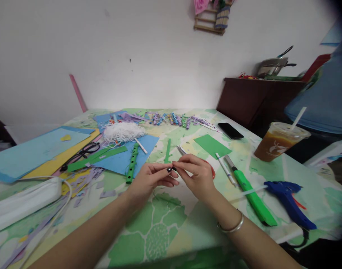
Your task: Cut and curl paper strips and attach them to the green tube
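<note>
My left hand point(155, 179) and my right hand point(196, 173) meet over the middle of the table, fingertips pinched together. Whatever lies between the fingertips is too small to make out. Under my right hand are scissors point(181, 150), their blades pointing to the back left and a red handle showing at the right. Just beyond the fingertips lies a narrow green paper strip point(168, 150). A green tube with dark holes point(132, 164) rests left of my left hand, partly on a blue sheet point(150, 144). Right of the strip is a green paper rectangle point(212, 145).
White string point(123, 132), glasses point(85, 149) and paper scraps lie left. At right are a marker point(225, 169), a green cutter point(253, 196), a blue glue gun point(290, 203), a phone point(230, 130) and a drink cup point(279, 142). A person in blue point(322, 97) is at far right.
</note>
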The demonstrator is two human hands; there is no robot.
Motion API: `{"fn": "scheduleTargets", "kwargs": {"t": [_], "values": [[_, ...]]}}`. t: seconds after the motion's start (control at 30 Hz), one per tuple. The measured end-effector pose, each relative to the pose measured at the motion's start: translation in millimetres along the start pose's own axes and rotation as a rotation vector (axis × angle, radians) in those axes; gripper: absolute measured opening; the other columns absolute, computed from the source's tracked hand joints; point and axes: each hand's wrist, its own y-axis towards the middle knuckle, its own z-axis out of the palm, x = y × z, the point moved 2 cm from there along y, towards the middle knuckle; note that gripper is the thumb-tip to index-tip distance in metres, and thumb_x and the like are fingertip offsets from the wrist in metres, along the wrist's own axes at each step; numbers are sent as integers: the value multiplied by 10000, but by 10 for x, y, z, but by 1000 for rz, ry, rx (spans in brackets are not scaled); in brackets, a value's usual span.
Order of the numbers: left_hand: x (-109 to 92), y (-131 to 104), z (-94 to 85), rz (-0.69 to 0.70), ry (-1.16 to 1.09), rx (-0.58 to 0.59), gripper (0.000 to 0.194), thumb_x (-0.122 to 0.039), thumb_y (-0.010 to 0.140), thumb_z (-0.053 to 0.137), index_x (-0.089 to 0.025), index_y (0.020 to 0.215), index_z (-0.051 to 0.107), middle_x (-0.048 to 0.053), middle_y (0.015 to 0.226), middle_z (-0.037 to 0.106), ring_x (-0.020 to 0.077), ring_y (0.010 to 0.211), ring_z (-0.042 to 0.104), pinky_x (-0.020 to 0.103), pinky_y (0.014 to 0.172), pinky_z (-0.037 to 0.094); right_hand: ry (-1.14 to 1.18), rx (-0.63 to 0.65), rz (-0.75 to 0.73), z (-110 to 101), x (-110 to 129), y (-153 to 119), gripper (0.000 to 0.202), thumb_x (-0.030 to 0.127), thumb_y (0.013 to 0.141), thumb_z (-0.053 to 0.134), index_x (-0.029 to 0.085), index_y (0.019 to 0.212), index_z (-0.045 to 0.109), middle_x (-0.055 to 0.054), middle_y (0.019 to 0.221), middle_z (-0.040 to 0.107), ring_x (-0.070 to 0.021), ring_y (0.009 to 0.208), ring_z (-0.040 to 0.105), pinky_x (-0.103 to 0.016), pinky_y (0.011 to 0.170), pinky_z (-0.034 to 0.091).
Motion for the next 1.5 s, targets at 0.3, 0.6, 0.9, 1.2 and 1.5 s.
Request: {"fn": "scheduleTargets", "kwargs": {"t": [0.3, 0.6, 0.9, 1.2, 1.5], "values": [[-8, -39, 19, -89, -391, 101, 132, -165, 724, 697, -100, 839, 707, 14, 643, 623, 88, 560, 624, 164, 551, 512, -99, 4, -204, -28, 23, -70, 426, 88, 847, 546, 253, 1239, 568, -92, 942, 631, -171, 823, 578, -337, 730, 523], [-72, -36, 34, 22, -175, 86, 117, -215, 725, 696, -104, 758, 709, -7, 517, 584, 91, 472, 587, 181, 487, 475, 45, -30, -154, -22, 88, -11, 344, 114, 883, 488, 237, 1173, 627, -86, 904, 632, -163, 798, 613, -306, 691, 541], [-75, -48, 38, 70, -112, 56, 140, -242, 710, 713, -115, 768, 723, 6, 527, 618, 103, 470, 595, 195, 484, 469, 83, -27, -105, -19, 122, -17, 326, 96, 884, 489, 219, 1147, 637, -90, 918, 634, -160, 833, 622, -294, 708, 548], [-79, -47, 39, 95, -68, 36, 133, -248, 723, 709, -124, 766, 731, 15, 528, 640, 105, 471, 601, 197, 490, 471, 114, -40, -80, -9, 140, -3, 301, 103, 878, 498, 221, 1101, 662, -79, 886, 640, -159, 811, 628, -286, 683, 545], [-75, -63, 48, 96, -62, 21, 141, -246, 703, 723, -117, 760, 729, 19, 524, 645, 108, 461, 598, 200, 479, 464, 121, -49, -47, -7, 148, -14, 276, 101, 878, 503, 200, 1068, 677, -79, 878, 651, -155, 791, 630, -280, 676, 540]]}}
